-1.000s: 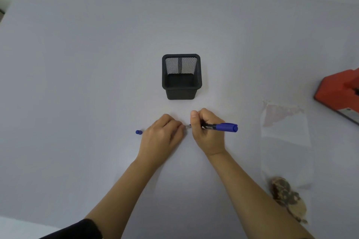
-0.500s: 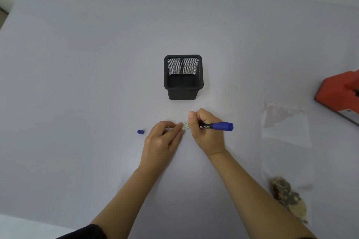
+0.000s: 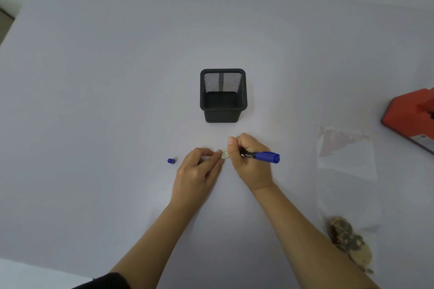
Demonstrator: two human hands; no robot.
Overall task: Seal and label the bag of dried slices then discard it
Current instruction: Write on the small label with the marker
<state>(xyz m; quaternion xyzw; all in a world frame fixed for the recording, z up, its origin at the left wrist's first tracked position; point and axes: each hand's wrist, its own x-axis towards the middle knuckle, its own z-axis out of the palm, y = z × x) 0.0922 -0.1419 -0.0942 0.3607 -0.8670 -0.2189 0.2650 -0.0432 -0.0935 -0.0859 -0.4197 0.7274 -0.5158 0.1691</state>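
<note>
A small white label (image 3: 225, 154) lies between my hands at the table's middle. My left hand (image 3: 199, 168) pinches its left end with thumb and forefinger. My right hand (image 3: 249, 159) grips a blue marker (image 3: 260, 156), its tip hidden at the label and its rear end pointing right. The marker's blue cap (image 3: 171, 161) lies loose to the left. A clear bag (image 3: 345, 178) lies flat at the right, with dried slices (image 3: 350, 241) gathered at its near end.
A black mesh pen holder (image 3: 223, 96) stands just beyond my hands. A red device (image 3: 411, 117) sits at the right edge, behind the bag. The pale table (image 3: 94, 101) runs wide to the left.
My left hand's fingers have uncurled from a fist-like pose to a pinch, uncovering the label. The marker has shifted slightly. Bag and holder have not moved.
</note>
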